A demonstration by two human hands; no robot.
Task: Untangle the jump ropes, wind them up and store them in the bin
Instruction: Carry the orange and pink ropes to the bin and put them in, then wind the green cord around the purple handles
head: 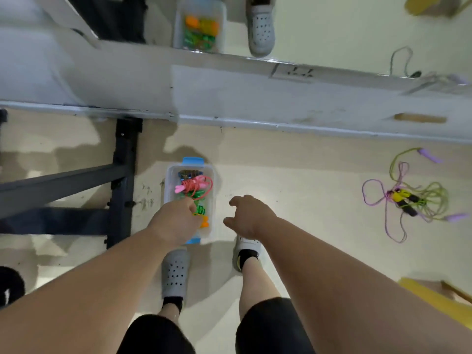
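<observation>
Pale floor (306, 251) below, a grey ledge (255, 98) across twelve o'clock, a black rack (122, 180) at nine. Dead centre sits the clear bin (168, 185), and at its three o'clock, well apart, lies a tangle of purple and green ropes (408, 198). The left hand (173, 221) is over the bin's six o'clock end, fingers curled down onto a green rope with orange handles (201, 210); I cannot tell whether it pinches. The right hand (249, 215) hangs just beside the bin, fingers loose, holding nothing. A wound pink rope (195, 186) lies inside.
</observation>
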